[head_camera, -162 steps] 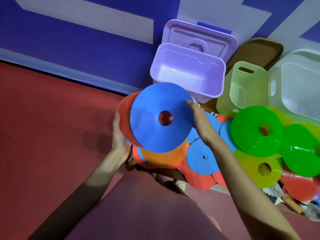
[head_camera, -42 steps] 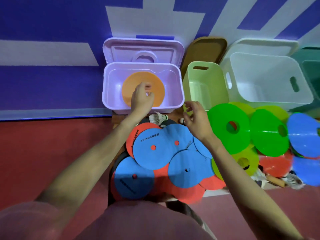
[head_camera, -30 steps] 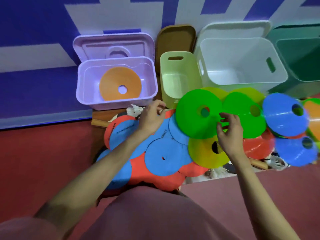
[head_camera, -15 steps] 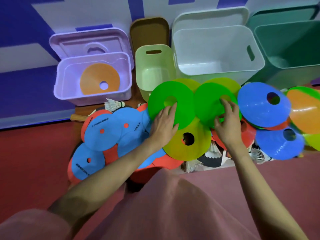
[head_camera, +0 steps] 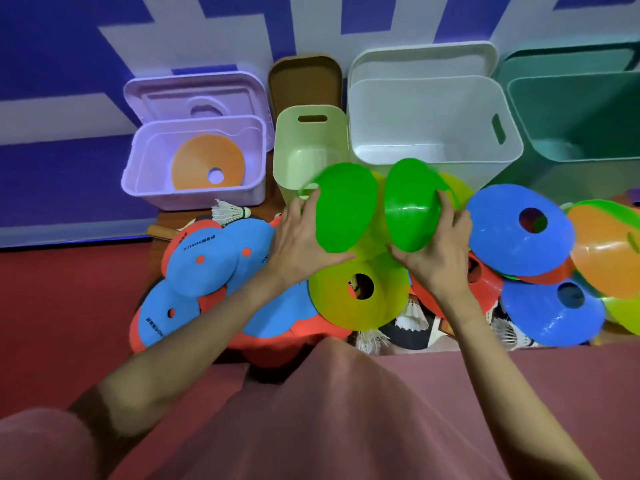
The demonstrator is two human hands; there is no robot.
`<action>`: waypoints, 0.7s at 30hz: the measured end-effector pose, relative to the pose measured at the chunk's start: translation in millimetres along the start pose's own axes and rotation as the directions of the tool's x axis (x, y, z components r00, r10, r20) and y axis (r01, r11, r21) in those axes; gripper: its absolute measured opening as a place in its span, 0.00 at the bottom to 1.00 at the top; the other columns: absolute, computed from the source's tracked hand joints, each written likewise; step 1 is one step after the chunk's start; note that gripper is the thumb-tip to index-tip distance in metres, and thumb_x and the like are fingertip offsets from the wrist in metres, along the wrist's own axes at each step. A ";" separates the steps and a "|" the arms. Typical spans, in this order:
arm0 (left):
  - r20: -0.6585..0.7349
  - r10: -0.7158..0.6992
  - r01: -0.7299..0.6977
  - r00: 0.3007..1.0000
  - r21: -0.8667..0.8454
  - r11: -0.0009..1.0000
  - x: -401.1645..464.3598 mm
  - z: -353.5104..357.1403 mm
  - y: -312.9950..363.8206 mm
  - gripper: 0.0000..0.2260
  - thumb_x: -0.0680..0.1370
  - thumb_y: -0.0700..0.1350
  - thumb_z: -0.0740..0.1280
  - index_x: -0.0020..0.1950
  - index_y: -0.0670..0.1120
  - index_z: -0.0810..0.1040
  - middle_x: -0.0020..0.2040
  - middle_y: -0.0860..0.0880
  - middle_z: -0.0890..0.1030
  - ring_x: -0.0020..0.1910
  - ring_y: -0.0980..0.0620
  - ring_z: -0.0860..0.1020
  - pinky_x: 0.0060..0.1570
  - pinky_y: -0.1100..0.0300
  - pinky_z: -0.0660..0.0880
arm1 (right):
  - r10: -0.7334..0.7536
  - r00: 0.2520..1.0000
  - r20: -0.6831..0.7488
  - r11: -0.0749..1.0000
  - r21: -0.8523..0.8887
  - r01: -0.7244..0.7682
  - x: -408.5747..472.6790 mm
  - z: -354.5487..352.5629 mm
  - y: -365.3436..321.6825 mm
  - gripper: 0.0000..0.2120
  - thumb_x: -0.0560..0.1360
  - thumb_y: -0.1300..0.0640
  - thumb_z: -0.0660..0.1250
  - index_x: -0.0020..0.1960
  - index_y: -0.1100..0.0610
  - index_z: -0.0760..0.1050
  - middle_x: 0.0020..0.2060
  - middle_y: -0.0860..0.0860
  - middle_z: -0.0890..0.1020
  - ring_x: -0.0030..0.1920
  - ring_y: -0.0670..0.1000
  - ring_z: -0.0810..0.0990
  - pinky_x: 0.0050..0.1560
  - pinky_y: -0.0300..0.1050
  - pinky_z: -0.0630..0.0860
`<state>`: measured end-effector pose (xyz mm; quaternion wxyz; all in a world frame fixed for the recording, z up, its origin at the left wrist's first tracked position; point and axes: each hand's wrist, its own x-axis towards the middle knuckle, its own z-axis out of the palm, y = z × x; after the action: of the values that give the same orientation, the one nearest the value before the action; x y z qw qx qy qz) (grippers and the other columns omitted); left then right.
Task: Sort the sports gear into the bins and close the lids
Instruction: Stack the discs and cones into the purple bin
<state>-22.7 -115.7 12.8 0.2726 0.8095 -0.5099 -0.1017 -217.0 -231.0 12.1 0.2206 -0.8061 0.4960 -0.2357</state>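
Note:
My left hand (head_camera: 302, 239) grips a green disc cone (head_camera: 344, 211) by its left edge and holds it tilted up. Beside it my right hand (head_camera: 437, 247) grips a second green disc cone (head_camera: 410, 206), also tilted. Both cones are lifted off a pile of yellow-green cones (head_camera: 356, 299). Along the wall stand four open bins: a purple bin (head_camera: 138, 174) holding one orange cone (head_camera: 204, 161), a small light-green bin (head_camera: 311, 147), a white bin (head_camera: 433, 109) and a teal bin (head_camera: 575, 112).
Blue and red flat discs (head_camera: 207, 261) lie at the left of the pile. Blue cones (head_camera: 512, 233), an orange cone (head_camera: 606, 251) and red cones lie at the right. Shuttlecocks (head_camera: 230, 213) are scattered among them. A brown lid (head_camera: 304, 81) leans on the wall.
Both hands have closed on the two green cones that lay flat half a second ago and tilted them up off the pile. My view has shifted a little to the right.

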 end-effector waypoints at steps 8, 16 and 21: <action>-0.099 -0.345 0.204 0.934 -0.643 0.738 -11.0 -31.6 -25.4 0.23 0.74 0.59 0.58 0.62 0.48 0.77 0.58 0.50 0.79 0.57 0.52 0.76 0.63 0.51 0.70 | -0.159 0.981 -0.116 0.944 0.275 0.185 -7.3 -2.5 -16.5 0.36 0.69 0.44 0.63 0.73 0.58 0.60 0.56 0.57 0.69 0.57 0.56 0.69 0.56 0.47 0.69; 0.146 -0.568 0.265 0.810 -0.955 0.132 -13.6 -41.4 -29.0 0.24 0.83 0.59 0.48 0.71 0.47 0.71 0.67 0.45 0.76 0.65 0.46 0.75 0.68 0.48 0.69 | 0.139 0.985 0.106 0.524 0.836 -0.163 -11.8 8.8 -53.3 0.22 0.77 0.44 0.50 0.62 0.52 0.74 0.58 0.49 0.78 0.61 0.48 0.75 0.65 0.47 0.70; 0.278 -0.536 0.323 0.797 -0.946 -0.011 -17.6 -32.4 -43.6 0.25 0.82 0.61 0.44 0.61 0.52 0.76 0.53 0.53 0.83 0.56 0.52 0.79 0.55 0.56 0.75 | 0.167 0.976 0.138 0.642 0.737 -0.214 -14.1 35.5 -63.4 0.13 0.81 0.52 0.54 0.52 0.58 0.74 0.46 0.52 0.79 0.46 0.48 0.75 0.49 0.49 0.72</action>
<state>17.1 -74.8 14.0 0.7205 0.5557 -0.0191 -0.4144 -157.2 -187.9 19.2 0.5691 -0.5940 0.4311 -0.3707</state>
